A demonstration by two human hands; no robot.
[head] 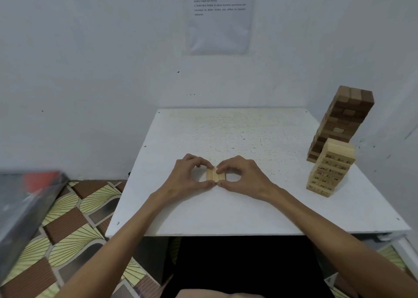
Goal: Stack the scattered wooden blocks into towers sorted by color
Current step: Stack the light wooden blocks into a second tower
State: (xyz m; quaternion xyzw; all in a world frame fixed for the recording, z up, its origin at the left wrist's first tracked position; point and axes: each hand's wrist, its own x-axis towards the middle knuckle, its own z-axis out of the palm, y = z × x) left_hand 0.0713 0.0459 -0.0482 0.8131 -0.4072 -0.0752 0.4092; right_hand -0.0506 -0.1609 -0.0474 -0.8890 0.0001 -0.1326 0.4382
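At the near left edge, a blurred grey object [27, 198] with a red patch on top juts into view. Beside it the floor is covered by a patterned mat [74, 218] of brown rectangles and yellow fan shapes. A square white table [226, 209], its top speckled and scuffed, sits in the corner of a room with plain pale walls [90, 60].

Near the middle of the table, the left hand [192, 175] and right hand [243, 175] meet around a short row of pale wooden blocks [216, 175] lying flat side by side on the surface. Each hand is curled, with the thumb at the row's near edge and the fingertips at its far edge, pinching the blocks between them. The thumb tips touch or nearly touch.

A printed sheet [219, 17] hangs on the far wall; its text is too blurred to read.

At the table's right side stands a pale tower [330, 168] of numbered blocks. Just behind it, a taller dark brown tower [341, 123] leans slightly.
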